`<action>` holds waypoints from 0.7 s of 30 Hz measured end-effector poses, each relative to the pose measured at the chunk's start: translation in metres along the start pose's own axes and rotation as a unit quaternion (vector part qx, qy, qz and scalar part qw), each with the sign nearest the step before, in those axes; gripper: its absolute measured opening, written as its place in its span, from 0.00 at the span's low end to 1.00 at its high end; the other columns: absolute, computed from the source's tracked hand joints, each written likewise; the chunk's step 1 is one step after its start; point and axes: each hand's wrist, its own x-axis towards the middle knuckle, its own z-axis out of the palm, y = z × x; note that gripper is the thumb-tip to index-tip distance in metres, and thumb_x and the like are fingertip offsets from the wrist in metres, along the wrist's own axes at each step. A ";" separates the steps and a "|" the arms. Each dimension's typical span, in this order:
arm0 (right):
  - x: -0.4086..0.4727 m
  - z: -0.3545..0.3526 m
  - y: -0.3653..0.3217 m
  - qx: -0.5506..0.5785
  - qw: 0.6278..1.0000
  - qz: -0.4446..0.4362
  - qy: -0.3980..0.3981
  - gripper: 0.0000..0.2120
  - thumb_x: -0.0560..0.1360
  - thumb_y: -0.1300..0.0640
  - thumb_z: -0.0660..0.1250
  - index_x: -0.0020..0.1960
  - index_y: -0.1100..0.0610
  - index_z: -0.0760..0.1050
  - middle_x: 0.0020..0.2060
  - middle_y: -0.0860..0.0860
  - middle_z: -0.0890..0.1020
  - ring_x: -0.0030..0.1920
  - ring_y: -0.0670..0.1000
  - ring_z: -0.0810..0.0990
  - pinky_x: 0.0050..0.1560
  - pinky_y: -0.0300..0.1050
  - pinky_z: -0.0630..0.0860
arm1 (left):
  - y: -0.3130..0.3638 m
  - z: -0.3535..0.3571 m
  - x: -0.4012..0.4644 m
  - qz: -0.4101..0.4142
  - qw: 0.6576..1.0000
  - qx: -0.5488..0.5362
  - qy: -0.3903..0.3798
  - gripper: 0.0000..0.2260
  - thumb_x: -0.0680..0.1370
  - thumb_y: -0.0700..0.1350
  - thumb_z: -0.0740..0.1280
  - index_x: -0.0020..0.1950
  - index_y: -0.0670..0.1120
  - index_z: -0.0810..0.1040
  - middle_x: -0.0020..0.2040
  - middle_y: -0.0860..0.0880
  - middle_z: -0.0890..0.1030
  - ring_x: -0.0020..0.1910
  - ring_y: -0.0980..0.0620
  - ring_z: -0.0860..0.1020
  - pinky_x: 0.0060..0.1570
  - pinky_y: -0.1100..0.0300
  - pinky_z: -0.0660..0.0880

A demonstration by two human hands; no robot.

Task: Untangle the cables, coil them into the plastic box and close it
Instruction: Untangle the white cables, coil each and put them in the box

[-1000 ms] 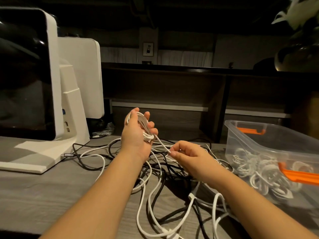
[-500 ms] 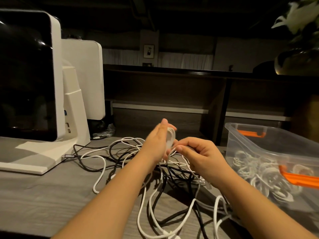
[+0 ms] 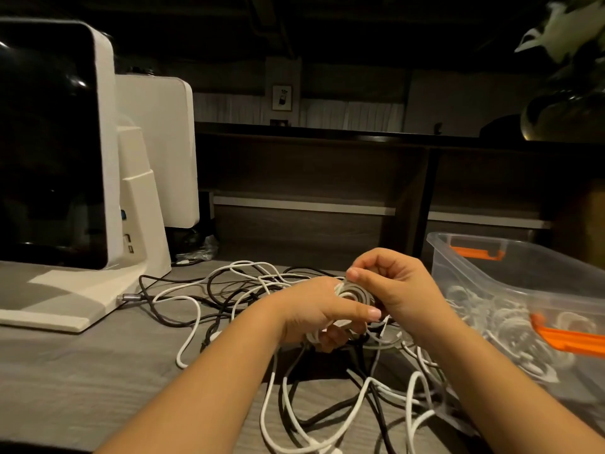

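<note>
A small coil of white cable sits between both hands above the desk. My left hand grips the coil from the left, thumb across its front. My right hand pinches the coil's top edge with curled fingers. Beneath them a tangle of white and black cables spreads over the grey desk, with more loops near the front edge. The clear plastic box with orange latches stands at the right, open, holding several coiled white cables.
A white all-in-one monitor on its stand fills the left, a cable plugged into its base. A second white panel stands behind it. Dark shelving runs along the back; a plant and a dark vase sit at top right.
My left hand has dropped from raised height down and right with the coil. My right hand has moved up to meet it and now pinches the coil.
</note>
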 end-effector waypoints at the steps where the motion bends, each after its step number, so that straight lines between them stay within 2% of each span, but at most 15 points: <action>1: 0.001 -0.001 0.001 0.014 1.000 0.016 -0.006 0.06 0.72 0.60 0.73 0.38 0.53 0.82 0.33 0.53 0.82 0.34 0.50 0.81 0.35 0.39 0.77 | 0.000 0.001 0.000 -0.002 1.000 0.004 -0.002 0.08 0.78 0.48 0.71 0.49 0.45 0.75 0.36 0.49 0.76 0.28 0.57 0.71 0.30 0.64 0.67; 4: 0.001 -0.004 0.003 -0.009 0.999 0.040 -0.030 0.06 0.74 0.57 0.71 0.39 0.52 0.81 0.34 0.52 0.82 0.35 0.49 0.80 0.36 0.40 0.76 | -0.001 0.003 0.001 -0.012 1.000 0.009 -0.015 0.08 0.78 0.48 0.72 0.49 0.46 0.75 0.36 0.50 0.77 0.28 0.57 0.70 0.31 0.64 0.67; 6: 0.002 -0.008 0.006 -0.133 0.990 0.023 -0.049 0.08 0.78 0.54 0.67 0.41 0.51 0.78 0.34 0.50 0.81 0.35 0.46 0.78 0.38 0.43 0.75 | -0.001 0.004 0.002 -0.010 1.000 0.006 -0.001 0.07 0.78 0.49 0.72 0.50 0.48 0.76 0.37 0.50 0.79 0.29 0.56 0.70 0.31 0.64 0.67; 8: 0.002 -0.010 0.006 -0.276 0.958 -0.006 -0.076 0.08 0.81 0.53 0.63 0.42 0.50 0.75 0.35 0.48 0.79 0.35 0.44 0.76 0.39 0.46 0.74 | -0.001 0.005 0.003 -0.006 1.000 0.020 0.019 0.09 0.77 0.50 0.73 0.54 0.50 0.77 0.40 0.50 0.82 0.29 0.56 0.71 0.31 0.64 0.68; 10: 0.001 -0.012 0.004 -0.317 0.941 -0.012 -0.114 0.08 0.82 0.55 0.60 0.45 0.50 0.74 0.38 0.47 0.78 0.39 0.45 0.76 0.44 0.50 0.75 | -0.004 0.006 0.006 -0.009 0.998 0.052 0.029 0.17 0.75 0.53 0.74 0.61 0.53 0.75 0.45 0.50 0.82 0.31 0.57 0.74 0.32 0.63 0.70; 12: -0.002 -0.013 0.002 -0.283 0.946 0.004 -0.158 0.08 0.82 0.55 0.58 0.48 0.49 0.75 0.42 0.47 0.78 0.43 0.47 0.77 0.48 0.51 0.75 | -0.009 0.005 0.008 -0.006 0.997 0.072 0.038 0.31 0.69 0.61 0.77 0.67 0.58 0.68 0.53 0.50 0.81 0.38 0.57 0.78 0.37 0.60 0.76; 14: -0.003 -0.010 -0.001 -0.278 0.942 0.018 -0.185 0.11 0.82 0.47 0.59 0.48 0.49 0.77 0.44 0.47 0.79 0.46 0.47 0.78 0.49 0.50 0.77 | -0.014 0.004 0.011 0.008 0.994 0.095 0.047 0.45 0.61 0.71 0.76 0.73 0.63 0.60 0.63 0.51 0.77 0.55 0.53 0.80 0.53 0.53 0.80; 15: -0.003 -0.009 -0.001 -0.303 0.933 0.017 -0.192 0.16 0.80 0.41 0.58 0.47 0.51 0.77 0.43 0.49 0.80 0.44 0.48 0.79 0.49 0.51 0.77 | -0.015 0.004 0.012 0.016 0.994 0.097 0.048 0.49 0.59 0.72 0.75 0.74 0.65 0.56 0.67 0.52 0.75 0.61 0.51 0.78 0.57 0.51 0.79; 16: -0.003 -0.008 -0.002 -0.322 0.927 0.016 -0.193 0.21 0.77 0.36 0.58 0.46 0.52 0.77 0.42 0.51 0.80 0.43 0.50 0.79 0.47 0.52 0.77 | -0.016 0.005 0.013 0.022 0.995 0.086 0.049 0.49 0.60 0.72 0.74 0.75 0.66 0.53 0.69 0.52 0.74 0.62 0.49 0.78 0.55 0.52 0.79; 17: -0.003 -0.007 -0.002 -0.327 0.926 0.012 -0.189 0.22 0.76 0.36 0.58 0.44 0.54 0.77 0.40 0.53 0.81 0.41 0.53 0.79 0.45 0.52 0.76 | -0.014 0.007 0.013 0.024 0.996 0.065 0.048 0.47 0.62 0.71 0.72 0.75 0.66 0.52 0.68 0.51 0.74 0.60 0.48 0.79 0.49 0.53 0.80; 18: -0.002 -0.007 0.000 -0.318 0.931 0.004 -0.180 0.19 0.78 0.39 0.61 0.42 0.55 0.76 0.38 0.54 0.81 0.40 0.55 0.80 0.43 0.53 0.76 | -0.012 0.008 0.012 0.024 0.998 0.038 0.047 0.44 0.65 0.70 0.71 0.75 0.65 0.52 0.67 0.50 0.74 0.55 0.48 0.81 0.45 0.54 0.80; 19: -0.002 -0.007 0.001 -0.305 0.937 -0.007 -0.171 0.15 0.80 0.45 0.63 0.41 0.54 0.76 0.37 0.54 0.81 0.40 0.56 0.80 0.42 0.54 0.75 | -0.009 0.010 0.011 0.018 0.999 0.010 0.043 0.42 0.68 0.70 0.70 0.75 0.63 0.53 0.65 0.48 0.75 0.49 0.49 0.83 0.41 0.55 0.80; 21: -0.003 -0.007 0.001 -0.286 0.943 -0.032 -0.165 0.08 0.78 0.54 0.61 0.43 0.53 0.77 0.38 0.53 0.82 0.41 0.56 0.80 0.42 0.53 0.76 | -0.006 0.010 0.008 -0.001 0.999 -0.036 0.032 0.39 0.70 0.70 0.68 0.76 0.58 0.58 0.60 0.46 0.76 0.37 0.52 0.81 0.37 0.58 0.78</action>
